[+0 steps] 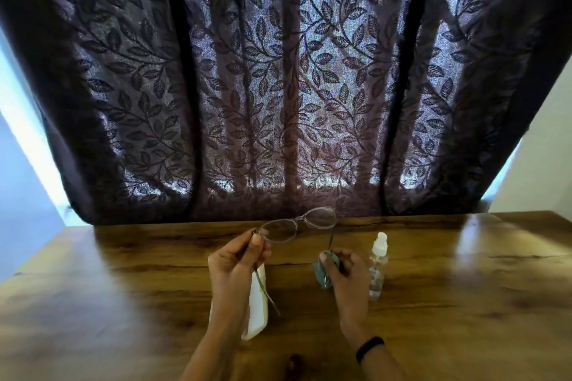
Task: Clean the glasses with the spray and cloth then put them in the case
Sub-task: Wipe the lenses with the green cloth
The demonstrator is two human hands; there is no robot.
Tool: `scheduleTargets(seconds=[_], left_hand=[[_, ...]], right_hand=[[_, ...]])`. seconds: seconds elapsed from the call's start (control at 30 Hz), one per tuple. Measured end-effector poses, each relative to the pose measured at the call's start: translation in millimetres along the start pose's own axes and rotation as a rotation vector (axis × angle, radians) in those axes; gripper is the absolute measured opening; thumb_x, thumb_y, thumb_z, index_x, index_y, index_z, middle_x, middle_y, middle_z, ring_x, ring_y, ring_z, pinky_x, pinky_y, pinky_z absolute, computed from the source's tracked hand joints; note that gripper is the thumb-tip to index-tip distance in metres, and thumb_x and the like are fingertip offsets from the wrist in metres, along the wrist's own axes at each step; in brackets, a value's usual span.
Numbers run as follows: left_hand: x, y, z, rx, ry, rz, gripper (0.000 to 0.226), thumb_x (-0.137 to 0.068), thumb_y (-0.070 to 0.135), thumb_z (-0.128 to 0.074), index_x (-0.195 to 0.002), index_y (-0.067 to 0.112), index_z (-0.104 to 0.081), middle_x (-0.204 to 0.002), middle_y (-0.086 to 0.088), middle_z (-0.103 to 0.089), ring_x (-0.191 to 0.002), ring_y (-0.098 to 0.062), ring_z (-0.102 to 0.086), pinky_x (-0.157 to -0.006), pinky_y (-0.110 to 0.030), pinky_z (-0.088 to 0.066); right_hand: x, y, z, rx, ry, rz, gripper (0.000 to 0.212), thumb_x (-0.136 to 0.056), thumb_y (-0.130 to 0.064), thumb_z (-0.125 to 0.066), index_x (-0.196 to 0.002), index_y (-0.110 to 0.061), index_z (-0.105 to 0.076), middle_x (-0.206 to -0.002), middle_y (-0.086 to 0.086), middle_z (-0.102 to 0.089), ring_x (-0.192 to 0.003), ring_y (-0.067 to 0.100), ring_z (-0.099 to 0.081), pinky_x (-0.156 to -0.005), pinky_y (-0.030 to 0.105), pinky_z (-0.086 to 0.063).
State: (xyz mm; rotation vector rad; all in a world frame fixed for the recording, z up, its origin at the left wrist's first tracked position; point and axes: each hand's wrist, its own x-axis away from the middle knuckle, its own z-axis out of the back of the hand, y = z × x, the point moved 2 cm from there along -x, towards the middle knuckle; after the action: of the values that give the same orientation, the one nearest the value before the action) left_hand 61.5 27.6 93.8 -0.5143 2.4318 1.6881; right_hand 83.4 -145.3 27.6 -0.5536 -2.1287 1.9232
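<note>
A black band point(370, 348) circles the right wrist, closest to me. Just past it the right hand point(342, 269) bunches a small blue-green cloth point(323, 272) round one temple tip of the thin metal-framed, clear-lensed glasses point(297, 226). The left hand point(238, 263) pinches the other temple near its hinge. Held so, above the glossy wooden table point(464, 288), both lenses are free for wiping (my guess). The white oblong case point(258, 303) lies beneath the left hand, and the clear plastic spray bottle point(377, 269) stands just beside the right, both handy. I count one pair of glasses, one cloth, one bottle, one case, two hands.
</note>
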Motion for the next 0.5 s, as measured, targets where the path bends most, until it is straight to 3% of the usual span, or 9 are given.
scheduleTargets(seconds=[0.07, 0.23, 0.5], left_hand=[[0.7, -1.5, -0.2, -0.016, -0.001, 0.0, 0.02, -0.074, 0.022, -0.063, -0.086, 0.009, -0.073, -0.069, -0.002, -0.07, -0.066, -0.013, -0.063, -0.069, -0.025, -0.056], [1.1, -4.6, -0.3, -0.024, 0.015, 0.013, 0.017, -0.072, 0.021, -0.064, -0.084, 0.014, -0.074, -0.069, -0.003, -0.072, -0.066, -0.012, -0.065, -0.066, -0.021, -0.056], [1.2, -6.3, 1.4, -0.025, 0.04, 0.019, 0.017, -0.071, 0.022, -0.065, -0.083, 0.018, -0.075, -0.073, -0.003, -0.074, -0.069, -0.012, -0.067, -0.064, -0.02, -0.055]], right_hand=[[-5.9, -9.5, 0.0, 0.025, -0.003, 0.07, 0.02, -0.08, -0.015, -0.067, -0.086, -0.029, -0.053, -0.088, -0.006, -0.065, -0.086, 0.01, -0.063, -0.073, 0.027, -0.054], [-16.6, -32.4, -1.0, 0.043, 0.013, 0.228, 0.02, -0.079, -0.011, -0.068, -0.084, -0.027, -0.056, -0.083, -0.005, -0.066, -0.08, 0.001, -0.062, -0.062, 0.007, -0.05], [-19.6, -59.7, -3.2, 0.026, 0.006, 0.421, 0.024, -0.079, -0.009, -0.067, -0.088, -0.029, -0.057, -0.09, -0.008, -0.066, -0.088, 0.004, -0.063, -0.074, 0.012, -0.052]])
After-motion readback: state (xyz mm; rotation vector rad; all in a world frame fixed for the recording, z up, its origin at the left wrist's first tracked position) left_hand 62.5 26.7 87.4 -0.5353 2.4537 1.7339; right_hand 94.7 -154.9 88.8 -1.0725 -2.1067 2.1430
